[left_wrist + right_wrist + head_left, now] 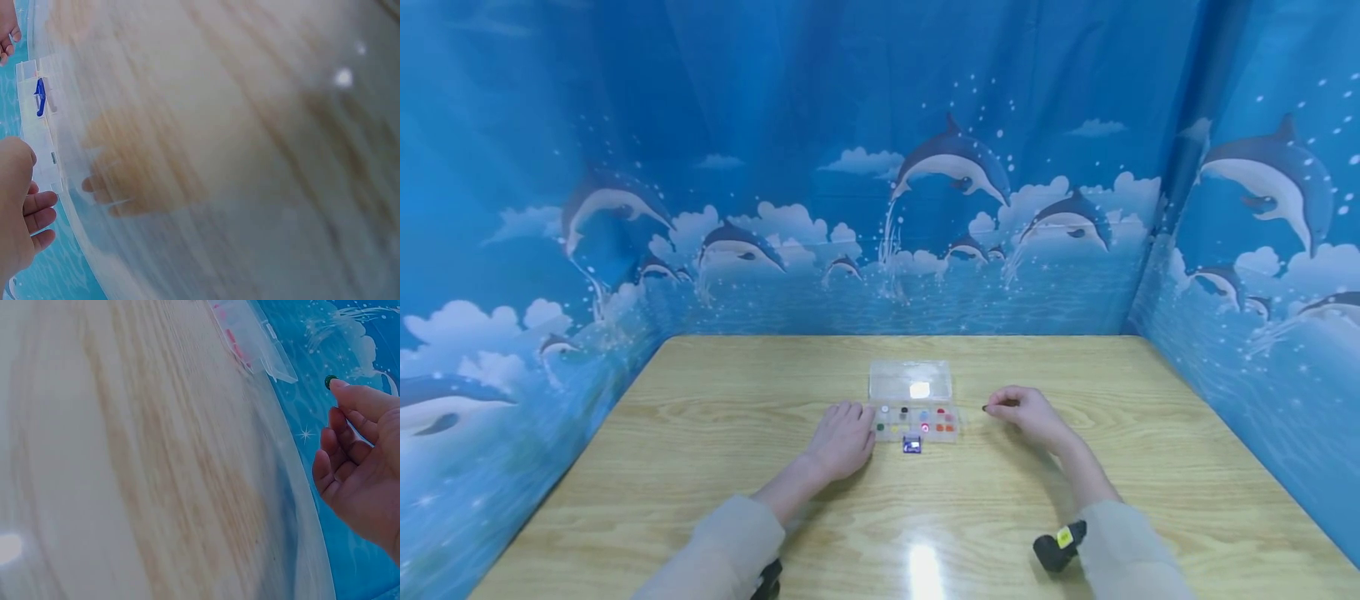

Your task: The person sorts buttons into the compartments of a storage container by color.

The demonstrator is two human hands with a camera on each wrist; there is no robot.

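Note:
A clear plastic compartment box (952, 435) lies on the table with its transparent lid (891, 383) folded back. Small coloured pieces, among them red, orange, green and black ones, sit in its compartments. My left hand (842, 440) rests at the box's left side, its fingers extended and seemingly touching the edge. To the right of the box, my right hand (1028, 414) pinches a small round dark green piece (330, 382) between thumb and index finger, above the table. Its other fingers curl loosely. What exactly the green piece is, I cannot tell.
A small blue item (912, 444) is at the box's front edge. Wood-grain table surface (737, 383) surrounds the box. Blue curtains (820, 125) with dolphins stand behind and along both sides. A black device (1060, 546) is on the right wrist.

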